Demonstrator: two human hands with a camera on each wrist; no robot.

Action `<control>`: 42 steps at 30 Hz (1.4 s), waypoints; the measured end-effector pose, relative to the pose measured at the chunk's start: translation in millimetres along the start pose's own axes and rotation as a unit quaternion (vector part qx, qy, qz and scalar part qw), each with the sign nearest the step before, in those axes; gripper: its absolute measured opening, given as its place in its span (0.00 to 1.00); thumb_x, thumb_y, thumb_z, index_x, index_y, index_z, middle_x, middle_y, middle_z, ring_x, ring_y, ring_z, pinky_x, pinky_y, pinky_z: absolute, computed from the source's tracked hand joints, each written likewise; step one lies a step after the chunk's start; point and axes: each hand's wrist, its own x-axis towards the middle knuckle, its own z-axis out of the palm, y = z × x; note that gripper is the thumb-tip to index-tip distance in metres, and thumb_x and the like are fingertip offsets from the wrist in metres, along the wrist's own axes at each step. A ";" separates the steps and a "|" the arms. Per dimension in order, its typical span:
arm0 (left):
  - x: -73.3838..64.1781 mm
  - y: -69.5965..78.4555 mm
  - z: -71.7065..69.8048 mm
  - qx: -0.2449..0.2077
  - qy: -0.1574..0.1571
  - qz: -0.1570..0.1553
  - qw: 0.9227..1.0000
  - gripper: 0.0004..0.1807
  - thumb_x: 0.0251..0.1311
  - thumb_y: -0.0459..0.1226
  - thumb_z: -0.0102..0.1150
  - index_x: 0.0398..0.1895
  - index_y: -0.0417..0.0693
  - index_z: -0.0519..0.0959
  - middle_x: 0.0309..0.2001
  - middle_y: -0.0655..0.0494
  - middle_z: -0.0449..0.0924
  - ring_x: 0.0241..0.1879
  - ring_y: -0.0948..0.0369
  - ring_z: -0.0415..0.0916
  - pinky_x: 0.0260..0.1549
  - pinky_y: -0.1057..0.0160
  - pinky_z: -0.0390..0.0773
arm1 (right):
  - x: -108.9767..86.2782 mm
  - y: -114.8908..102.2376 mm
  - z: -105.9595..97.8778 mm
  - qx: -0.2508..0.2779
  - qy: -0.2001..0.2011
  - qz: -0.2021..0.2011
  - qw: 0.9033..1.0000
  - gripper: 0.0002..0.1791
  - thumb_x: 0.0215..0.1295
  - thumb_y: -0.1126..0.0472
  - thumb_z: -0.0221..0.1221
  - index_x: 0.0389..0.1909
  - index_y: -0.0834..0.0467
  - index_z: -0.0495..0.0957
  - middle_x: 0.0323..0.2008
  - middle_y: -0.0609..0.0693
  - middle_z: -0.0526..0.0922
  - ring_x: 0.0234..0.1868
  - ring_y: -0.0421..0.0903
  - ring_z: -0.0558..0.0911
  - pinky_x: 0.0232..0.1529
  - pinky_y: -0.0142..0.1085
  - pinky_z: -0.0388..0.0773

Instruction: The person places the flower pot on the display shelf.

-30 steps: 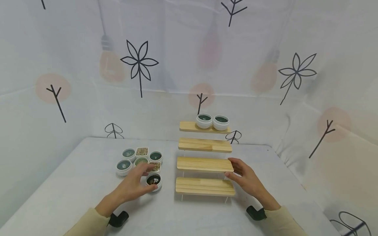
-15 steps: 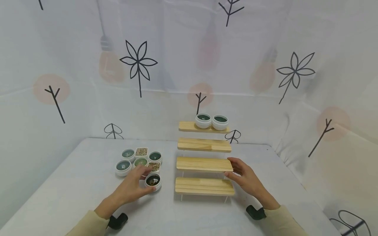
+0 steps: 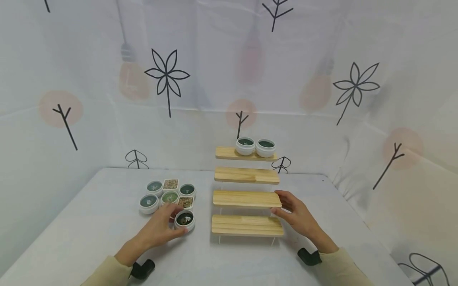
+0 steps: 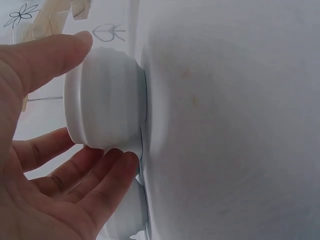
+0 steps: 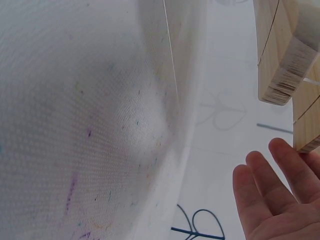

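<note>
Two square dishes (image 3: 170,190) hold speckled bits; the round bowls (image 3: 147,211) beside them hold greenish contents. The front bowl (image 4: 107,100), glossy white, stands on the table (image 3: 89,226), its dark contents hard to make out. The left hand (image 3: 157,228) clasps it; the right hand (image 3: 298,216) pinches a wooden shelf's end (image 3: 279,203).

Head view: you've got soft, even, fairly bright light, source not shown. Diffuse shadow under your lowest wooden shelf (image 3: 247,225) on the tabletop (image 3: 71,238); small white glint in your front bowl (image 3: 184,219). Backdrop (image 3: 214,79) goes warmer at your right. Left wrist: you get dimmer, greyer, bowl's side shaded, tabletop soft. Right wrist: you see a pale hazy patch, tabletop edge bowed.
</note>
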 end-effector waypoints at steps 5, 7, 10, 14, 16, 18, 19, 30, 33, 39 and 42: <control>0.8 0.5 -0.6 0.004 -0.009 -0.014 1.000 0.33 0.41 0.45 0.76 0.49 0.36 0.75 0.43 0.52 0.75 0.39 0.59 0.75 0.39 0.62 0.81 | -3.4 -20.4 -4.5 -0.003 -0.004 0.005 1.000 0.31 0.62 0.57 0.63 0.62 0.65 0.65 0.58 0.65 0.74 0.58 0.61 0.74 0.58 0.56 0.70; 1.5 0.5 -0.5 -0.003 -0.013 -0.021 1.000 0.33 0.41 0.44 0.76 0.49 0.36 0.75 0.43 0.52 0.75 0.39 0.59 0.75 0.39 0.62 0.81 | -4.3 -23.5 -5.2 -0.001 -0.003 0.006 1.000 0.31 0.62 0.57 0.63 0.62 0.65 0.66 0.57 0.65 0.74 0.58 0.61 0.74 0.59 0.56 0.70; 2.6 0.2 0.2 -0.018 -0.022 -0.038 0.999 0.33 0.41 0.43 0.77 0.49 0.37 0.74 0.43 0.51 0.75 0.38 0.59 0.76 0.38 0.64 0.81 | -5.1 -24.4 -5.0 0.005 -0.003 0.007 1.000 0.31 0.62 0.57 0.64 0.62 0.65 0.66 0.57 0.65 0.74 0.58 0.61 0.74 0.59 0.56 0.70; 3.5 -0.3 1.0 -0.041 -0.032 -0.061 0.997 0.33 0.40 0.41 0.77 0.49 0.36 0.73 0.43 0.50 0.76 0.38 0.58 0.78 0.35 0.65 0.82 | -5.6 -22.8 -3.9 0.011 -0.001 0.008 1.000 0.31 0.62 0.57 0.64 0.62 0.64 0.66 0.57 0.64 0.74 0.59 0.61 0.74 0.59 0.56 0.70; 3.8 -0.1 0.9 -0.052 -0.035 -0.067 0.996 0.33 0.40 0.40 0.77 0.49 0.36 0.73 0.43 0.49 0.76 0.38 0.57 0.78 0.35 0.65 0.82 | -5.4 -22.0 -3.4 0.010 -0.001 0.008 1.000 0.31 0.62 0.57 0.64 0.62 0.64 0.66 0.57 0.64 0.74 0.59 0.61 0.74 0.59 0.56 0.70; 4.1 0.2 0.7 -0.060 -0.036 -0.071 0.995 0.33 0.40 0.40 0.77 0.49 0.36 0.73 0.43 0.49 0.76 0.38 0.57 0.78 0.34 0.65 0.82 | -4.9 -22.1 -3.6 0.010 -0.002 0.007 1.000 0.31 0.62 0.57 0.64 0.62 0.64 0.66 0.57 0.65 0.74 0.58 0.61 0.74 0.59 0.57 0.70; 4.1 0.3 0.5 -0.063 -0.037 -0.071 0.995 0.33 0.40 0.40 0.77 0.49 0.36 0.73 0.43 0.49 0.76 0.38 0.57 0.78 0.34 0.65 0.82 | -4.8 -22.7 -3.8 0.010 -0.002 0.007 1.000 0.31 0.62 0.57 0.64 0.62 0.64 0.66 0.57 0.65 0.74 0.58 0.61 0.74 0.59 0.57 0.70; 4.8 1.8 -2.8 -0.069 -0.050 -0.089 0.992 0.32 0.40 0.38 0.77 0.48 0.38 0.73 0.42 0.50 0.76 0.38 0.57 0.77 0.35 0.65 0.82 | -4.3 -24.5 -5.0 0.007 -0.004 0.005 1.000 0.30 0.62 0.58 0.64 0.62 0.65 0.66 0.57 0.65 0.74 0.58 0.62 0.74 0.58 0.56 0.70; 4.7 2.6 -3.8 -0.070 -0.054 -0.093 0.992 0.32 0.39 0.38 0.78 0.48 0.37 0.73 0.42 0.50 0.76 0.39 0.56 0.77 0.35 0.65 0.82 | -4.0 -23.8 -5.1 0.008 -0.006 0.005 1.000 0.30 0.62 0.58 0.64 0.62 0.65 0.66 0.57 0.65 0.74 0.58 0.61 0.74 0.58 0.56 0.70; 4.9 4.1 -4.4 -0.069 -0.062 -0.109 0.990 0.31 0.39 0.37 0.77 0.49 0.40 0.73 0.44 0.52 0.77 0.41 0.57 0.78 0.36 0.66 0.81 | -3.7 -22.7 -5.2 0.007 -0.007 0.005 1.000 0.31 0.62 0.57 0.64 0.62 0.65 0.66 0.57 0.65 0.74 0.59 0.61 0.74 0.59 0.56 0.70; 5.0 4.5 -4.0 -0.068 -0.064 -0.118 0.989 0.31 0.39 0.37 0.77 0.49 0.41 0.73 0.44 0.53 0.77 0.42 0.58 0.78 0.37 0.66 0.81 | -4.0 -23.1 -5.4 0.006 -0.008 0.006 1.000 0.31 0.62 0.57 0.63 0.62 0.65 0.66 0.58 0.65 0.74 0.59 0.62 0.74 0.59 0.56 0.70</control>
